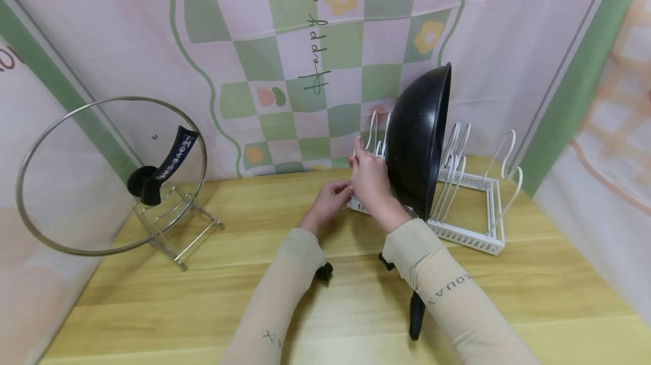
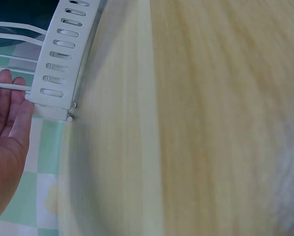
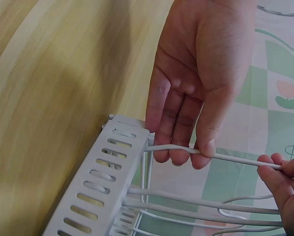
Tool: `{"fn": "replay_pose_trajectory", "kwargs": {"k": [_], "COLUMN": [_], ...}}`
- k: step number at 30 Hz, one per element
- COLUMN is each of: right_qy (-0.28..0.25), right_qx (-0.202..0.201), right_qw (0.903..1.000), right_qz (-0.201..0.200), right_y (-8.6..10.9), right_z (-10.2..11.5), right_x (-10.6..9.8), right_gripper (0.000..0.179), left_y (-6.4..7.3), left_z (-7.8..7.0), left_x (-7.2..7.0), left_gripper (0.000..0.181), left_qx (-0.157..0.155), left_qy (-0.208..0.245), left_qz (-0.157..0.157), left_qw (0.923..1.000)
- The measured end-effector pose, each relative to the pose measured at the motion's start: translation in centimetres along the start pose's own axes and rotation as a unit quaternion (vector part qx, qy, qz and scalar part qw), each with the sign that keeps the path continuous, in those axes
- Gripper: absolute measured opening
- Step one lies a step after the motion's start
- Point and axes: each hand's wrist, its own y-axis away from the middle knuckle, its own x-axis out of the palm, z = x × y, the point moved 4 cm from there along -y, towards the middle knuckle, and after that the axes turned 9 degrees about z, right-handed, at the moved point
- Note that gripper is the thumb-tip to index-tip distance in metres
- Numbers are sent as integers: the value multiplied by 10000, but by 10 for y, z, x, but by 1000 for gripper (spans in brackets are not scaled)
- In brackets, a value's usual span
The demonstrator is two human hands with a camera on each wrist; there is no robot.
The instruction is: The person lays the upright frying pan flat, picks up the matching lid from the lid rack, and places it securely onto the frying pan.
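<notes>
A white wire rack (image 1: 473,239) with a slotted base stands on the table, and a black wok (image 1: 414,133) rests on edge among its upright wires. My left hand (image 1: 329,201) is at the rack's left end. In the right wrist view, the left hand (image 3: 201,73) pinches a white wire divider (image 3: 230,160) close to the slotted base. Farther along the same wire, my right hand (image 3: 287,189) pinches it between thumb and fingers. In the head view, the right hand (image 1: 372,178) is left of the wok, its back hiding the grip.
At the left, a glass lid (image 1: 96,184) with a black handle leans on a small metal stand (image 1: 198,240). A black handle (image 1: 417,317) and a small black piece (image 1: 324,272) show beside my sleeves; what they belong to is hidden. A patterned cloth (image 1: 315,60) hangs behind the table.
</notes>
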Motion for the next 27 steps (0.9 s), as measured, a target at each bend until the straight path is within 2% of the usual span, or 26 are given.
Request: {"fn": "replay_pose_trajectory", "kwargs": {"k": [19,27], "right_qy": [-19,77], "right_qx": [-69,-80], "right_qw": [9999,9999], "right_qz": [-95,-76], "right_y": [-4,-7], "right_z": [2,3], "right_x": [3,6], "right_gripper": [51,52], "left_y": [-1,-1], "left_z": [0,0], "left_x": [-4,-8], "left_gripper": [31,31], "left_qx": [-91,-28], "left_qy": [-76,-135], "left_qz": [-26,-73], "left_qw": [9999,9999]}}
